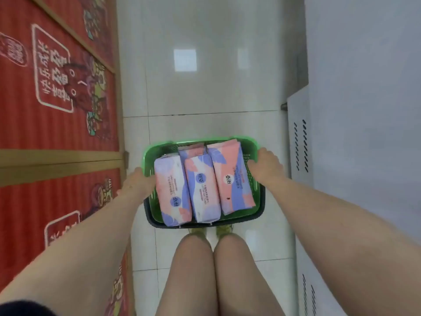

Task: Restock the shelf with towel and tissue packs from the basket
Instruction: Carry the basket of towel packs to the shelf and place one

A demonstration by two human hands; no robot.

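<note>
Between the two hands, one green basket [254, 190] is being held over the white tiled floor [205, 87].

- Right hand [266, 164]: its fingers [252, 165] are curling over the basket's right rim and gripping it.
- Left hand [137, 180]: it is meeting the basket's left rim. Its fingers are lying hidden behind a pack, so their grip cannot be told.
- Contents, all in pink, purple and white wrap, lying side by side:
  - left pack [173, 190], lying just inside the left hand.
  - middle pack [201, 190], lying midway between both hands.
  - right pack [232, 176], lying just beside the right fingers.
  - fourth pack [191, 151], showing partly beyond the middle one.
- Outward of the left hand, a red printed panel [57, 110] is standing.
- Outward of the right hand, a white slotted cabinet [300, 144] is standing.
- Nearer than the basket, bare knees [214, 258] are showing.
</note>
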